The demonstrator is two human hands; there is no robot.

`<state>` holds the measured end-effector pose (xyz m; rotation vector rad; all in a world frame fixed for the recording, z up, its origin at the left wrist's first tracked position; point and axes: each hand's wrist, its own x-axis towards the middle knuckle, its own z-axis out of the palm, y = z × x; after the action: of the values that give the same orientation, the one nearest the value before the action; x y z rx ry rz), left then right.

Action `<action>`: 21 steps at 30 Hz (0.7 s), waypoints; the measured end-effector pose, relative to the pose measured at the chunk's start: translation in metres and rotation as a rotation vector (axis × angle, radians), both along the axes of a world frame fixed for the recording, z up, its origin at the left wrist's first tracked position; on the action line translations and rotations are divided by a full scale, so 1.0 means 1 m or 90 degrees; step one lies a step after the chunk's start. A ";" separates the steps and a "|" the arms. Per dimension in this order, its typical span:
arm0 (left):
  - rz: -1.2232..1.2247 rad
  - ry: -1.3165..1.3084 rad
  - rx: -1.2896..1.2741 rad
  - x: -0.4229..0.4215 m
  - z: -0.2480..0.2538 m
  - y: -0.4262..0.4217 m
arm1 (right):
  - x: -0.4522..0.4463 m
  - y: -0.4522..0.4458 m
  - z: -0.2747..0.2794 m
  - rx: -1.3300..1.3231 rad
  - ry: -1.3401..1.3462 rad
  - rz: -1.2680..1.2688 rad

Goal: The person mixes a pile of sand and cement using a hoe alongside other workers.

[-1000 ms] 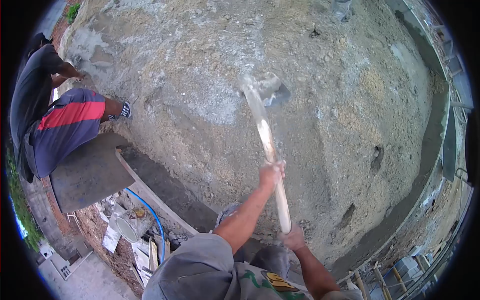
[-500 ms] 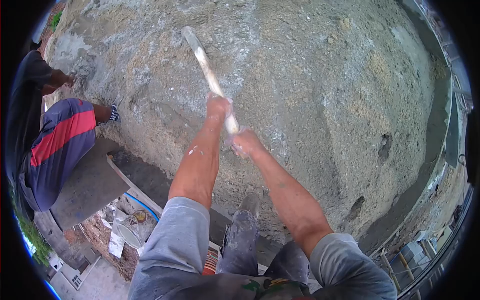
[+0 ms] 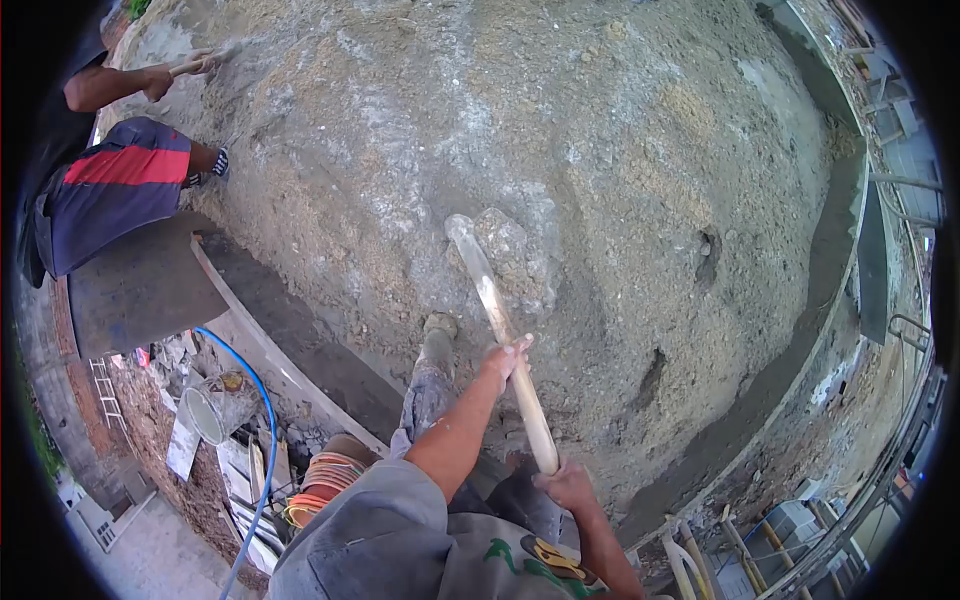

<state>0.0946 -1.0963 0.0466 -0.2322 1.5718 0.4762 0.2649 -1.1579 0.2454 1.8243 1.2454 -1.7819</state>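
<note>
A long pale wooden handle (image 3: 528, 405) slants across the middle of the view; the tool looks like a hoe. Its head is caked with grey mix, and a lump (image 3: 505, 250) sits beside it, so the blade's outline is hard to make out. My left hand (image 3: 508, 360) is closed round the handle about midway, thumb stretched along it. Lower down, my right hand (image 3: 566, 486) grips the butt end near my body. Beneath the tool spreads a broad heap of sandy grey mix (image 3: 620, 190). One of my boots (image 3: 440, 325) rests at its near edge.
Another person (image 3: 130, 180) works at the upper left, holding a handle. A curved board edge (image 3: 270, 350) borders the mix, with a blue hose (image 3: 268, 420), a bucket (image 3: 204, 415) and an orange coil (image 3: 325, 485) below. Wet grey material rings the right side.
The tool has come back toward my body, its head now with a lump beside it. My hands are farther apart, the right one lower. The other person's arm has extended over the heap.
</note>
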 end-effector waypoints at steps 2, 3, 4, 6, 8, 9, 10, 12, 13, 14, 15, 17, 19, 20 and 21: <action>0.069 -0.092 -0.023 0.052 -0.018 -0.035 | 0.068 -0.098 0.006 0.009 -0.170 0.152; 0.109 -0.131 -0.031 0.079 -0.024 -0.049 | 0.095 -0.127 0.015 -0.018 -0.184 0.115; 0.054 -0.140 -0.053 0.120 -0.014 -0.076 | 0.120 -0.148 0.024 -0.020 -0.188 0.082; 0.019 -0.141 -0.080 0.181 -0.012 -0.107 | 0.158 -0.185 0.044 0.002 -0.216 0.079; -0.024 -0.190 -0.058 0.201 -0.001 -0.129 | 0.178 -0.199 0.064 -0.026 -0.244 0.092; -0.026 -0.173 -0.058 0.188 0.019 -0.115 | 0.179 -0.200 0.065 -0.029 -0.246 0.092; -0.030 -0.152 -0.054 0.172 0.043 -0.098 | 0.176 -0.199 0.061 -0.022 -0.243 0.092; 0.006 -0.111 -0.015 0.131 0.052 -0.054 | 0.155 -0.179 0.037 0.012 -0.227 0.107; 0.043 -0.090 0.011 0.106 0.047 -0.035 | 0.137 -0.165 0.018 0.032 -0.202 0.120; 0.035 -0.037 0.046 0.071 0.047 -0.006 | 0.111 -0.141 0.000 0.048 -0.174 0.136; 0.025 0.018 0.083 0.029 0.048 0.031 | 0.072 -0.097 -0.013 0.045 -0.134 0.148; 0.063 0.119 0.178 -0.064 0.054 0.110 | -0.010 -0.009 -0.043 0.044 0.030 0.091; 0.084 0.282 0.290 -0.166 0.105 0.200 | -0.099 0.073 -0.080 0.023 0.164 0.008; 0.084 0.325 0.357 -0.220 0.110 0.237 | -0.147 0.107 -0.106 0.019 0.243 -0.057; 0.061 0.448 0.377 -0.267 0.136 0.273 | -0.207 0.153 -0.103 0.118 0.240 -0.061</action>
<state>-0.1726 -0.8233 0.1826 0.3576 2.0090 1.1587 0.0583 -1.0053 0.1421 1.7177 1.5255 -2.2046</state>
